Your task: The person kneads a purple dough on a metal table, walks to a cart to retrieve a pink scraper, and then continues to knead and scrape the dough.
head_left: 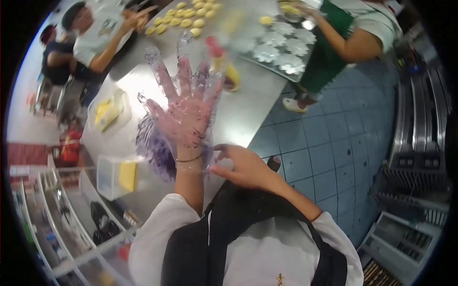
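My left hand (187, 107) is raised over the metal table, palm down, fingers spread. A loose clear plastic glove (185, 45) covers it, its fingertips crumpled past my own and its cuff around the wrist. Beside that cuff is my bare right hand (245, 167), thumb and forefinger apart; whether they touch the plastic cannot be told. Partly hidden behind my left hand and wrist lies a purple, shredded-looking mass (155, 148). Just beyond the gloved fingers is a blurred yellow item with a red top (215, 47).
Yellow dough pieces (183, 16) sit at the table's far end. A tray (298, 75) carries several fluted foil cups, near a person in a green apron (329, 52). At left are a clear container (107, 176) and a plastic bag (109, 112). Another person (98, 35) works far left.
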`<action>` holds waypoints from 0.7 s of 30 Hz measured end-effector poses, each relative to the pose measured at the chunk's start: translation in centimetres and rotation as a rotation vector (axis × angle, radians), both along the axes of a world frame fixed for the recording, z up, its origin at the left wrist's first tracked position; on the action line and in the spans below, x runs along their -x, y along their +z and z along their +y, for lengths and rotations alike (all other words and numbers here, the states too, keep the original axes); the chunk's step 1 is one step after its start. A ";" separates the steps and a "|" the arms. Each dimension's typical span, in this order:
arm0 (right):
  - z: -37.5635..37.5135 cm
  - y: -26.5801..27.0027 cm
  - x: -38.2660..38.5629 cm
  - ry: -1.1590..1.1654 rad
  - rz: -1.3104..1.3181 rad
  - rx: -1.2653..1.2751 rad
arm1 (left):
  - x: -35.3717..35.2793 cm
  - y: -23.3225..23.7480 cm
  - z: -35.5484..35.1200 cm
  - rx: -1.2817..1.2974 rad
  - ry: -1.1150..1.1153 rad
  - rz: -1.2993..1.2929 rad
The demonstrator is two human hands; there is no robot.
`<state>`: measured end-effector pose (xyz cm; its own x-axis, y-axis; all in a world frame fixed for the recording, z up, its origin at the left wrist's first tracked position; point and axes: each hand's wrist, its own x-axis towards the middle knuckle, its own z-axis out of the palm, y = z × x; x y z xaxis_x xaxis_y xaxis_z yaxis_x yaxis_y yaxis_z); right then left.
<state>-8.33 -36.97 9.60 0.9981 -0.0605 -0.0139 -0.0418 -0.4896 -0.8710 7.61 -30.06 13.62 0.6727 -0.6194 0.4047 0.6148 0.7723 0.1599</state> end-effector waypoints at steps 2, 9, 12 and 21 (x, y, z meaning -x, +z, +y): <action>-1.7 1.1 1.7 -0.113 0.046 -0.045 | 2.1 0.2 -3.3 0.019 -0.090 0.020; -10.3 -1.0 10.2 -0.451 0.108 -0.092 | 12.1 1.0 -17.5 0.128 -0.493 -0.117; -14.3 -2.2 15.5 -0.518 -0.177 -0.328 | 18.2 1.4 -22.9 0.093 -0.675 -0.133; -24.6 -4.9 29.4 -0.800 -0.217 0.224 | 32.6 -0.2 -39.0 0.094 -1.022 0.101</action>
<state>-37.75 -61.55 4.70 0.6335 -0.7256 0.2684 -0.2913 -0.5452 -0.7861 -24.97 -69.02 13.47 -0.1242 -0.8834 0.4520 0.9920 -0.1204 0.0372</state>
